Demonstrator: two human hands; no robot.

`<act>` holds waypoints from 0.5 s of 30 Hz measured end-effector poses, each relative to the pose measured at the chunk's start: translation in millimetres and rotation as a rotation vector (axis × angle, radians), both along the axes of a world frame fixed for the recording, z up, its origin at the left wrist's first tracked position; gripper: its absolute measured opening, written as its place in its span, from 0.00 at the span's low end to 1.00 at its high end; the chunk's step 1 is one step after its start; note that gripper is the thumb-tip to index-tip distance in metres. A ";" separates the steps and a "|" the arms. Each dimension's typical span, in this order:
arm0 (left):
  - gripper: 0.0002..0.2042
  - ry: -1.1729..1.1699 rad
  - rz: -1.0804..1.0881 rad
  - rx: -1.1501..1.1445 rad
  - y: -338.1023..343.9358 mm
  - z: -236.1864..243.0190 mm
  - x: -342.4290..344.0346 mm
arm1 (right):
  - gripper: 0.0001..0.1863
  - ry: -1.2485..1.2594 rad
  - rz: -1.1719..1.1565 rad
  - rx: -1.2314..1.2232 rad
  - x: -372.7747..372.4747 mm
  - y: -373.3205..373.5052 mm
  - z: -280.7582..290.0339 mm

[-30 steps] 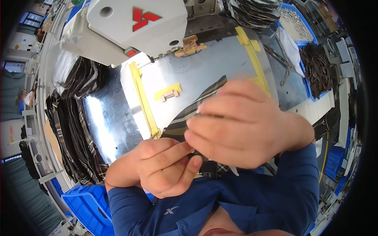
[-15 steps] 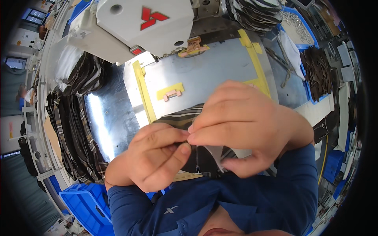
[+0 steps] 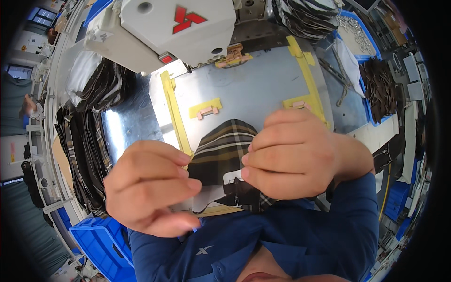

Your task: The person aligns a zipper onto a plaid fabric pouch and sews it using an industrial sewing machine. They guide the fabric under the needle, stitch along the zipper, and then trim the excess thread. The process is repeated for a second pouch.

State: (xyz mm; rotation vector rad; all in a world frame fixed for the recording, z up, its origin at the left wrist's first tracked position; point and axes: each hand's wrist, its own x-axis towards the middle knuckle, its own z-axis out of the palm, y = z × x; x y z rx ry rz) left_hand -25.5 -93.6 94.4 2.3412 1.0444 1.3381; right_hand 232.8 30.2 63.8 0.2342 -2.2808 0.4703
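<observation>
Plaid cloth [image 3: 221, 150]: 1, pinched by my right hand [image 3: 293, 155] | left hand [image 3: 150, 188] curled, off it | machine [image 3: 174, 28]: 1 | blue bins [image 3: 101, 244]: 2

You get bright, even overhead light, with white glare streaking the metal table [image 3: 127, 127] left of centre. Fisheye bending curves every edge toward a black rim, and your left hand [image 3: 150, 188] looks slightly soft, close to the lens.
</observation>
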 end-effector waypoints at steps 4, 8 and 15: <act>0.17 0.081 -0.094 -0.236 1.9 9.4 -3.1 | 0.05 0.018 0.020 -0.006 -0.6 -0.6 1.3; 0.12 0.095 0.002 -0.184 0.4 3.3 11.3 | 0.05 0.035 0.017 -0.011 -0.1 -2.0 1.0; 0.11 0.200 0.176 0.082 -4.5 -6.9 22.7 | 0.05 0.060 0.006 -0.018 -4.2 -2.6 -1.1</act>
